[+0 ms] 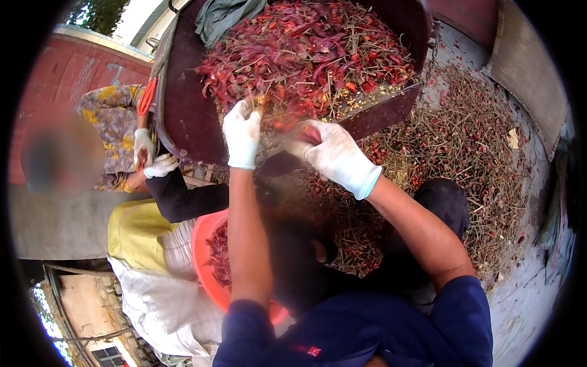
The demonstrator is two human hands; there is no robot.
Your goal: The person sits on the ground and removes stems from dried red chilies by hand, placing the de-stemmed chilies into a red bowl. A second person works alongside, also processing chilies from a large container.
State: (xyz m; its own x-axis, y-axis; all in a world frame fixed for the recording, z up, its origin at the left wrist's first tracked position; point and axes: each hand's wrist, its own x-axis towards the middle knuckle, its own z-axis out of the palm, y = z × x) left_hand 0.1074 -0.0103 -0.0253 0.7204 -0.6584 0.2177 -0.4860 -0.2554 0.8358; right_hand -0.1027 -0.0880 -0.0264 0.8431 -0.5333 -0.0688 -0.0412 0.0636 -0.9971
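Note:
Both my hands wear white knit gloves, just over the near edge of a dark maroon cart bed. A heap of dried red chili peppers with stems fills much of that bed. Between thumb and fingers my left hand pinches an orange-brown chili pepper. My right hand is curled around a red chili pepper; motion blur hides its fingertips. Below my left forearm, partly covered by it, a coral plastic basin holds dark red peppers.
Stems and pepper scraps cover the ground at right. At left sits another person in a patterned top, gloved hands together around peppers. White sacks and a yellow sack lie beside the basin. A chain hangs at the cart's corner.

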